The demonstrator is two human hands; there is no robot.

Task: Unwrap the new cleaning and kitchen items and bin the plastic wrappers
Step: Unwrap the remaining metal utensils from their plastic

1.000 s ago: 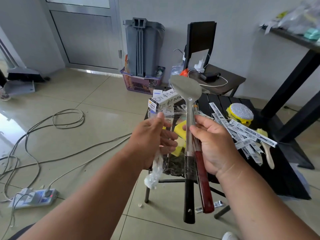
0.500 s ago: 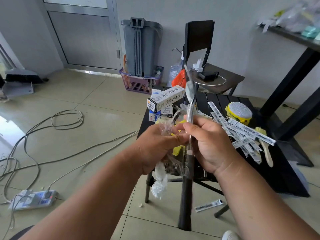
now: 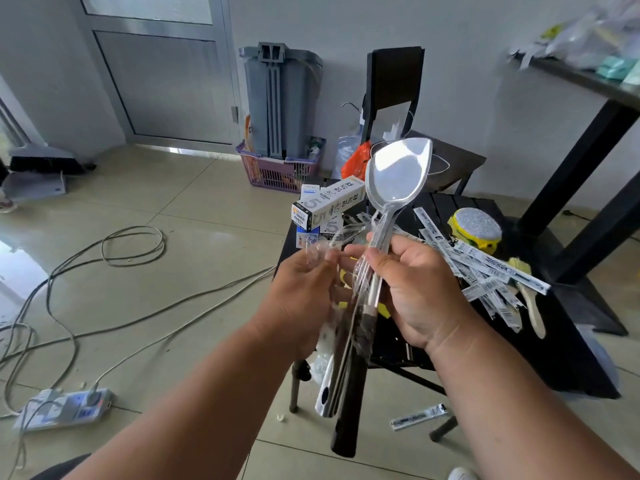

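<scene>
At the centre of the view the right hand (image 3: 420,292) holds a bundle of shiny steel spatulas with dark handles (image 3: 391,202), fingers and thumb curled round the metal shafts; the broad blades point up towards one o'clock and the black handles hang down towards six o'clock below the wrists. The left hand (image 3: 304,289), just at nine o'clock of the right, pinches a crinkled clear plastic wrapper (image 3: 329,244) that still clings round the shafts and trails beneath the palm. Behind both hands stands a low black slatted table (image 3: 460,206). On it, at eleven o'clock of the hands, lies a white printed carton box (image 3: 329,206); at three o'clock lies a heap of narrow white labelled packets (image 3: 485,271), a yellow scrubber with a silver pad (image 3: 476,225) and a pale wooden-handled brush (image 3: 530,299). A grey plastic bin (image 3: 280,98) stands against the far wall at twelve o'clock.
</scene>
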